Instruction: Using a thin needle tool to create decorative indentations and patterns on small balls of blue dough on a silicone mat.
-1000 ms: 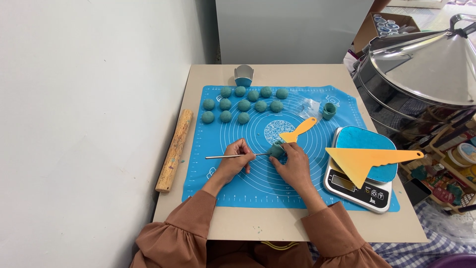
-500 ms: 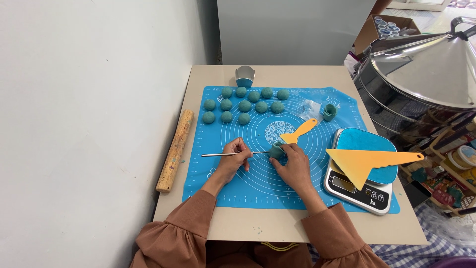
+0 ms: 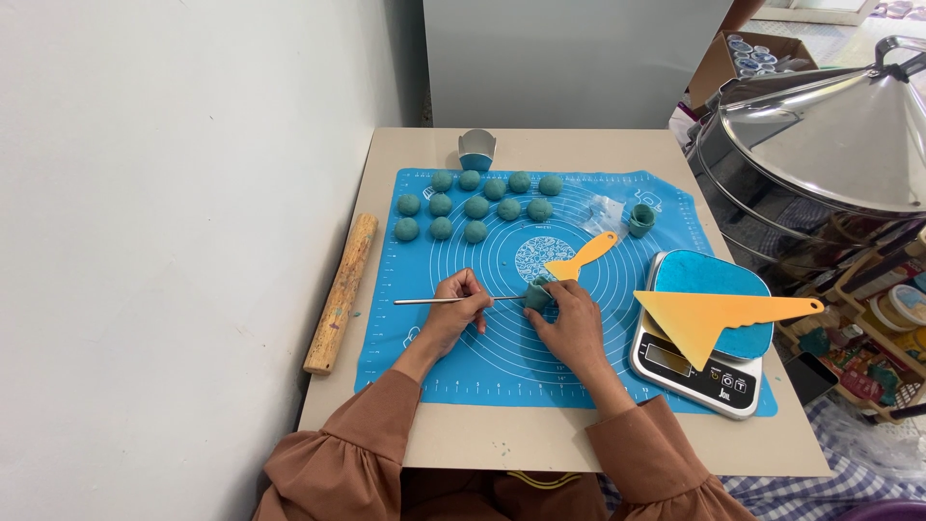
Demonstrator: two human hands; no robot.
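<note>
My left hand (image 3: 457, 307) grips a thin metal rod (image 3: 424, 301) that lies level, its tip pointing right into a small teal dough piece (image 3: 537, 293). My right hand (image 3: 572, 320) pinches that dough piece against the blue silicone mat (image 3: 502, 359). Both hands rest near the mat's middle, close together. Several teal dough balls (image 3: 476, 205) sit in rows at the mat's far left part.
A wooden rolling pin (image 3: 340, 292) lies left of the mat. An orange spatula (image 3: 581, 257) lies beside my right hand. A kitchen scale (image 3: 696, 365) carries a teal disc and an orange scraper (image 3: 719, 315). A metal cup (image 3: 476, 150), a dough roll (image 3: 640, 220), a large steel lid (image 3: 839, 130) at right.
The metal rod has slid a little leftward in my left hand, and the hand has lifted slightly. My right hand keeps holding the dough piece in the same spot.
</note>
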